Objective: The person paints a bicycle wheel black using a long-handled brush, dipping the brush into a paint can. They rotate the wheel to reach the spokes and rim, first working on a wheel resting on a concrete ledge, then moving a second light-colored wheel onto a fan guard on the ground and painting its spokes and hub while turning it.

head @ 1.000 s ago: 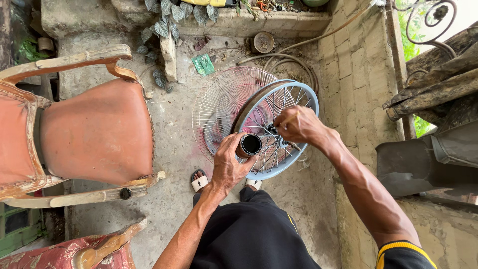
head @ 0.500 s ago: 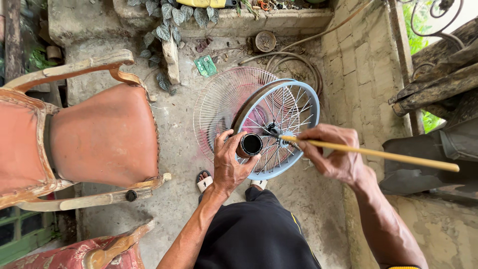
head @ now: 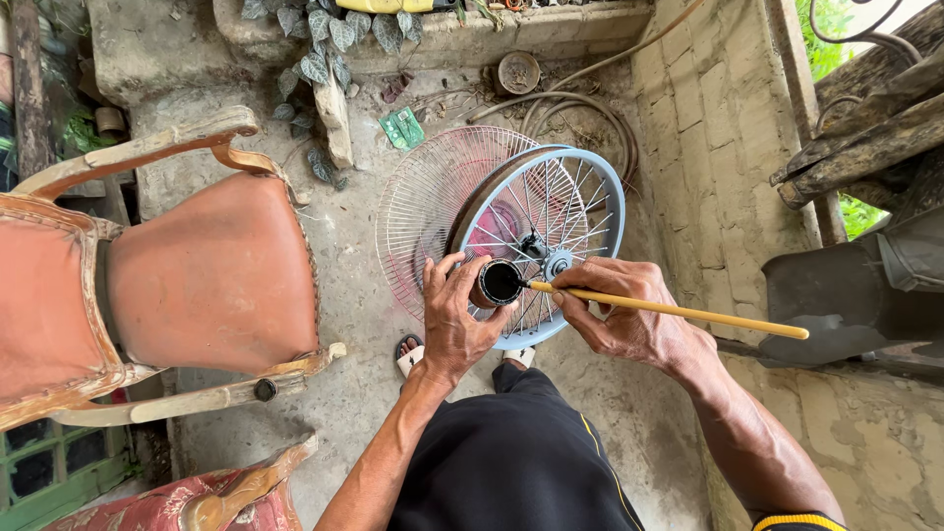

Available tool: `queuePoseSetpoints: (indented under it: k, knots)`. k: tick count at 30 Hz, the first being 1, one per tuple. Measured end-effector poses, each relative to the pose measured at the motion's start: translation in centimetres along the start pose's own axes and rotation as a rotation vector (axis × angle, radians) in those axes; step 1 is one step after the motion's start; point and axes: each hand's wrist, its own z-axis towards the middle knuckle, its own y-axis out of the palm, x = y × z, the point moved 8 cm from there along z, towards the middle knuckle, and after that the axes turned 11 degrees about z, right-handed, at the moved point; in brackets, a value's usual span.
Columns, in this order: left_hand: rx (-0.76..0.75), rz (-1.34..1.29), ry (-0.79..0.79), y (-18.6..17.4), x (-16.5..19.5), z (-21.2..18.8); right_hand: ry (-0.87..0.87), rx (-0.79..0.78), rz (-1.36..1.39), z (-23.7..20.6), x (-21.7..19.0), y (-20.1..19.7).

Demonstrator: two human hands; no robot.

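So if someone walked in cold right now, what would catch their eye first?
Most likely the round fan guard with its pale blue rim at centre, leaning over a second wire grille on the concrete floor. In front of it the left hand holds a small pot of black liquid, and the right hand dips a yellow-handled brush into it. A worn orange armchair fills the left.

An armchair with orange-brown leather and a pale wooden frame stands at left, on the concrete floor. A second, red-patterned chair shows at the near left edge. Far off, a leafy plant hangs over a low stone ledge. A small green circuit board lies on the floor below it. A round rusty tin sits beside coiled hose. A brick wall rises at right, with weathered timber beyond.
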Motion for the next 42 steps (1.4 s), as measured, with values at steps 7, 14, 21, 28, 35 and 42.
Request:
queuePoseSetpoints:
  k: [7,14,21,28,35,42]
  knots:
    - [-0.003,0.005,0.01,0.2,0.0,-0.3,0.007,0.002,-0.02,-0.3,0.3,0.1]
    - [-0.017,-0.004,0.005,0.4,0.2,-0.2,0.014,0.043,-0.032,-1.4,1.2,-0.3]
    - [0.023,-0.001,-0.009,-0.2,0.2,0.7,0.162,0.269,0.146,-4.8,4.8,-1.8]
    - [0.048,-0.006,-0.062,-1.2,1.1,1.8,0.473,0.62,0.507,-10.9,10.8,-0.1]
    - [0.008,-0.085,-0.174,-1.4,1.4,2.1,0.494,0.834,0.84,-14.8,15.1,1.6]
    - [0.057,-0.03,-0.164,-1.7,0.9,1.4,0.475,0.913,0.711,-17.2,16.8,-1.4]
